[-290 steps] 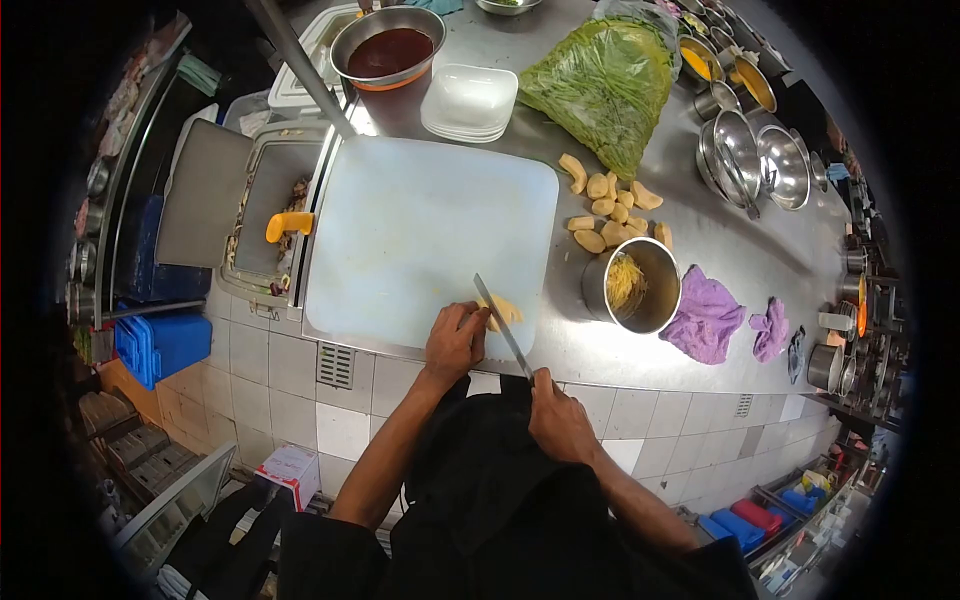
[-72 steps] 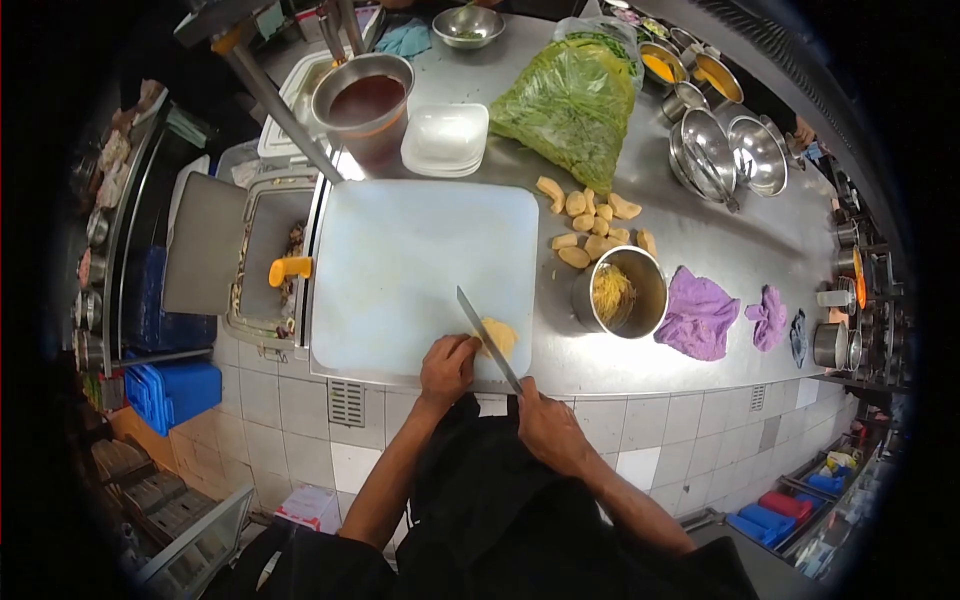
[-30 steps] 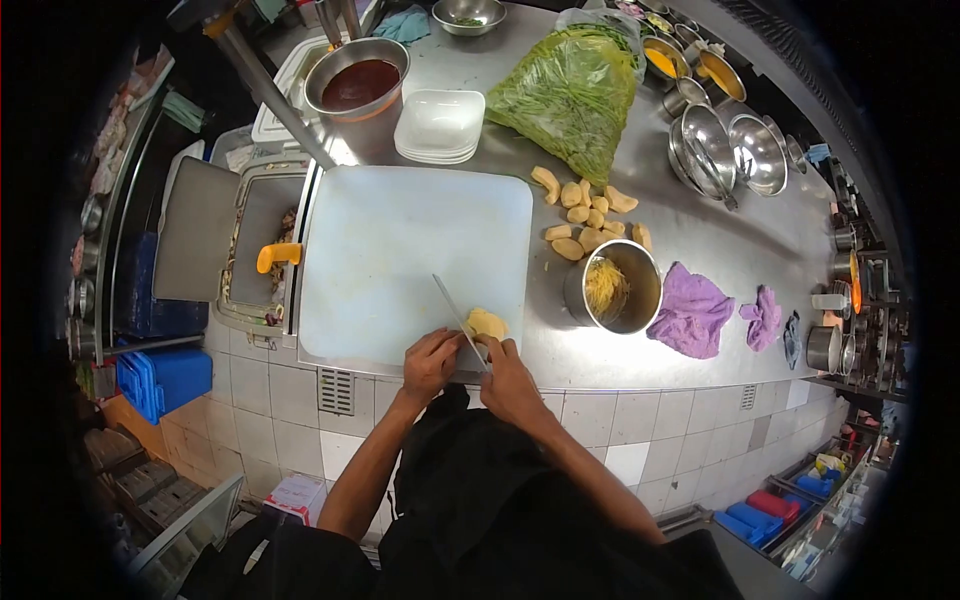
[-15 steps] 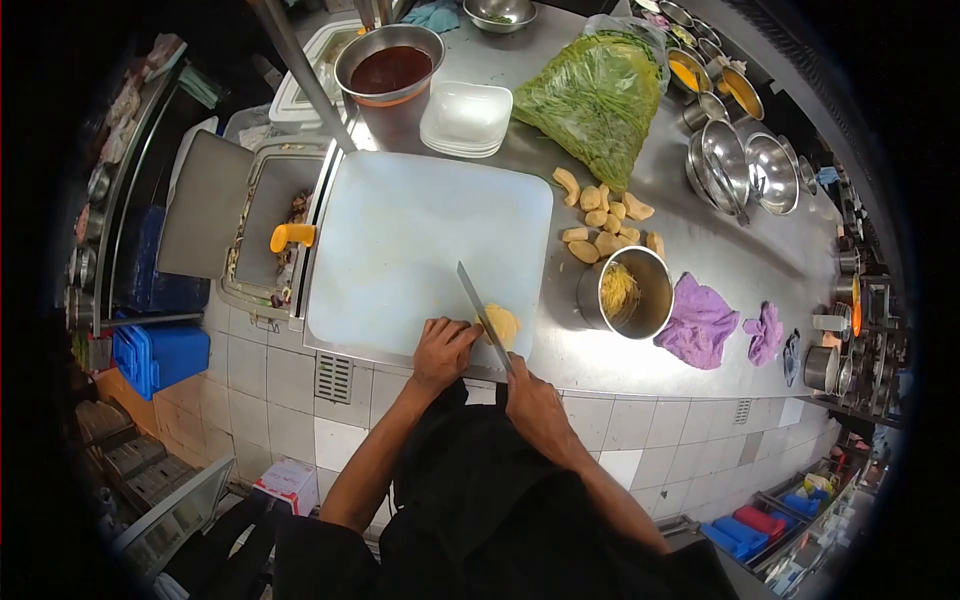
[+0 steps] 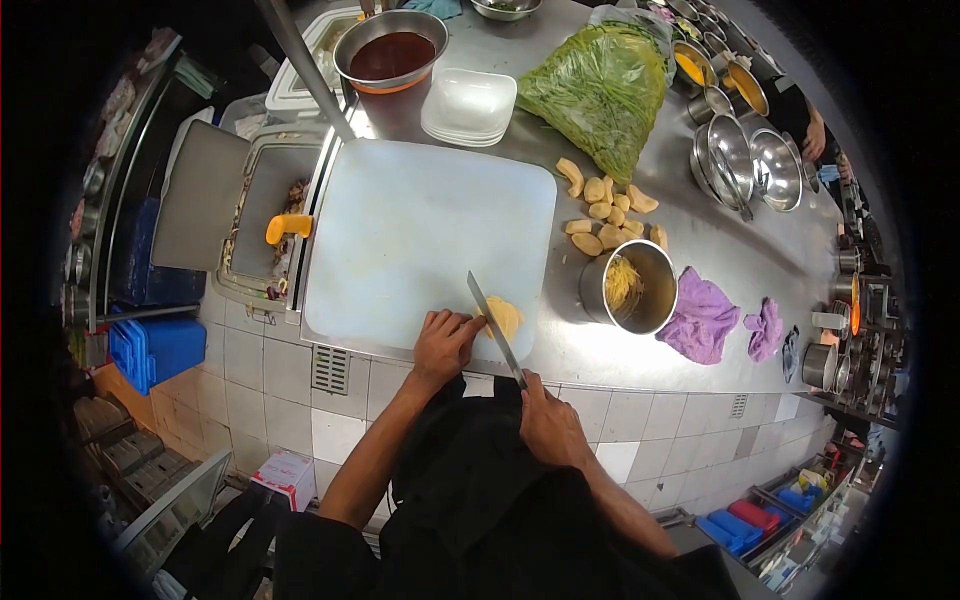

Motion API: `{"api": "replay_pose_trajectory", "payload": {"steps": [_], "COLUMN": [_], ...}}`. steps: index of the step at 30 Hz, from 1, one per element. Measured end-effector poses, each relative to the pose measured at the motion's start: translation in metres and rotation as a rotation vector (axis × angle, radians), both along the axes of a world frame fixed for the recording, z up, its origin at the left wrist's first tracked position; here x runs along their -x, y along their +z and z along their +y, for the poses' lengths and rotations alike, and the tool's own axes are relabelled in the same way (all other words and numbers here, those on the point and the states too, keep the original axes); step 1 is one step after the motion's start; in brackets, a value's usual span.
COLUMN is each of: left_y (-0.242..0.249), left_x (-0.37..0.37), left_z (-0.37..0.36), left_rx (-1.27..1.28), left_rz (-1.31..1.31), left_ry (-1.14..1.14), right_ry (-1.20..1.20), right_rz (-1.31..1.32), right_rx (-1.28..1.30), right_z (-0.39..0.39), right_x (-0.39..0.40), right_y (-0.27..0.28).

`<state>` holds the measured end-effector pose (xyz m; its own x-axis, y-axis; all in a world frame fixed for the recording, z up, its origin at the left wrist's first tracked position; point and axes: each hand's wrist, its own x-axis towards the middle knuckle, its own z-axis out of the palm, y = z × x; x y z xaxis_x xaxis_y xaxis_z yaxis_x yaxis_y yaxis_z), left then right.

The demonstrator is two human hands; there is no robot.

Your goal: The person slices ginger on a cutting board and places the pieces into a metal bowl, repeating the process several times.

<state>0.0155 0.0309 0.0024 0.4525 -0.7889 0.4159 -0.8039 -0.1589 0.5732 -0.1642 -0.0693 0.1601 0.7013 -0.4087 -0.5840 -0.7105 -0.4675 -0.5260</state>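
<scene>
My right hand (image 5: pixel 552 425) grips the handle of a kitchen knife (image 5: pixel 492 318), its blade slanting up and left over the board. Thin pale yellow slices of a peeled root (image 5: pixel 507 316) lie against the blade's right side. To the left of the blade, my left hand (image 5: pixel 443 348) rests with curled fingers, the fingertips pressed at the edge of the sliced root; what lies under them is mostly hidden. Both work near the front edge of a large white cutting board (image 5: pixel 420 230).
Right of the board stand a steel pot (image 5: pixel 655 290) with yellow shreds, peeled root pieces (image 5: pixel 612 235) and a purple cloth (image 5: pixel 698 318). Behind are white dishes (image 5: pixel 468 105), a bowl of dark red liquid (image 5: pixel 393 58) and bagged greens (image 5: pixel 600 95). A co-worker's hand (image 5: pixel 815 138) shows far right.
The knife and my right hand have shifted slightly right and down. My left hand stays nearly in place beside the slices. A co-worker's hand has come into view at far right.
</scene>
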Motion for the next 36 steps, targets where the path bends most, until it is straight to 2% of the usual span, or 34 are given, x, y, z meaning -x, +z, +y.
{"api": "replay_pose_trajectory", "payload": {"steps": [4,17,21,27,36], "left_y": [0.007,0.007,0.005,0.006,0.008], "left_x": [0.001,0.001,0.001,0.0,0.0], "left_z": [-0.003,-0.002,-0.003,-0.004,-0.006], "left_rx": [0.041,0.046,0.071,0.057,0.066], "left_rz": [0.008,0.025,0.037,0.009,0.01], "left_ry": [0.017,0.011,0.02,0.024,0.029], "right_ry": [-0.013,-0.054,-0.044,-0.04,-0.037], "right_rz": [0.016,-0.24,-0.168,-0.118,-0.032], "right_rx": [-0.026,0.104,0.023,-0.009,-0.023], "right_z": [-0.001,0.001,-0.012,-0.003,-0.001], "right_x": [-0.009,-0.021,-0.026,-0.018,-0.014], "right_y": [0.001,-0.063,-0.054,-0.012,-0.011]}}
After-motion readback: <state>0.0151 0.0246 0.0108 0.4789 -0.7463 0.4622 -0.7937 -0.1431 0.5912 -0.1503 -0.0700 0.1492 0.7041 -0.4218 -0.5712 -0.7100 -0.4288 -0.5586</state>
